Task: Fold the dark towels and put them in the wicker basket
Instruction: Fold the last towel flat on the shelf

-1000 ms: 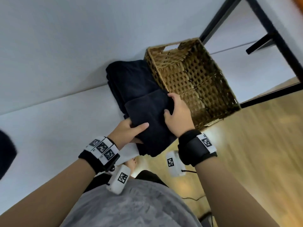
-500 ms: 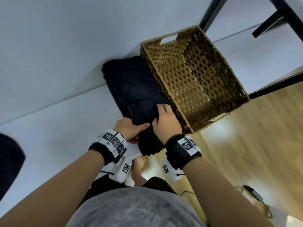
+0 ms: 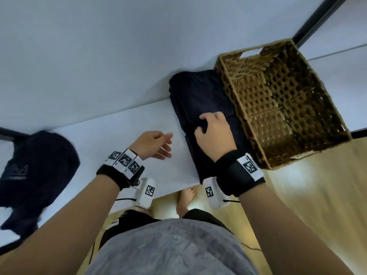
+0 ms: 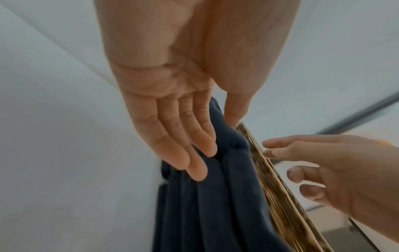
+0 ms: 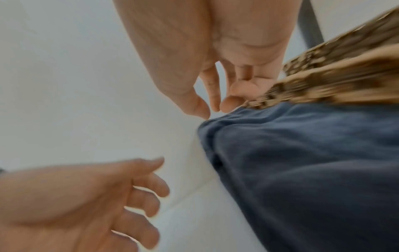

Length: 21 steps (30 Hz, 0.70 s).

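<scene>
Dark navy terry: the folded stack (image 3: 200, 108) lies on the white table (image 3: 123, 135), long axis running from the near table edge to the wall, its right flank touching the basket (image 3: 282, 102) wall. The right hand (image 3: 213, 133) sits on the stack's near half, fingers curled into the top fold; head view reads as a pinch, but the right wrist view is blurred, with fingertips (image 5: 228, 104) at the fabric edge, so firm hold is unconfirmed. The left hand (image 3: 153, 144) hovers just left of the stack over bare table, fingers relaxed and spread, holding nothing. Basket mouth is open and looks empty, directly right of the grip, so the transfer is probably a short lift over the near wall, right hand nearer. The stack's near end is at the table edge and may sag or slide off. Another dark towel (image 3: 33, 175) lies unfolded well apart at far left, left hand nearer to it.
</scene>
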Each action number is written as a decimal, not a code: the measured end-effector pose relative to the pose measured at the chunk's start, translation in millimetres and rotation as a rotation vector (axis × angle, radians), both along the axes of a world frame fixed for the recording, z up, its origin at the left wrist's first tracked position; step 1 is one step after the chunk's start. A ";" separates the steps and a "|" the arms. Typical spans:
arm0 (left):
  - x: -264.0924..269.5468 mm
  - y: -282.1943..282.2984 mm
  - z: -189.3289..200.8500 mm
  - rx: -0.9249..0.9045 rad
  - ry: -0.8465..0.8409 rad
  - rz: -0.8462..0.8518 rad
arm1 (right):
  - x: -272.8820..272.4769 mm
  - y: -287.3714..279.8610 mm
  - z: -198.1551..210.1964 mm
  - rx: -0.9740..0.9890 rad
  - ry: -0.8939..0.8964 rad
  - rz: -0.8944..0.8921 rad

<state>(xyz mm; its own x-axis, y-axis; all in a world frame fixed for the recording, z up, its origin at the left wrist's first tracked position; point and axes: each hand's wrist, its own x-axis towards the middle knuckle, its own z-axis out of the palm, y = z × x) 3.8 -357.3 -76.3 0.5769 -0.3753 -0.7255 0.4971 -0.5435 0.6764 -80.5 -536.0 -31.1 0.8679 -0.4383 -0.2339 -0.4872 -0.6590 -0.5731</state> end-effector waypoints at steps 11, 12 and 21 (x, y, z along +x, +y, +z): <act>31.1 278.1 -39.4 0.537 -0.221 0.361 | 79.5 225.4 -37.0 0.285 0.184 0.414; 28.8 298.7 -49.8 0.704 -0.260 0.293 | 80.8 240.3 -42.3 0.282 0.209 0.434; 9.8 356.6 -119.9 0.804 -0.218 -0.107 | 74.7 293.4 -75.1 0.279 0.300 0.374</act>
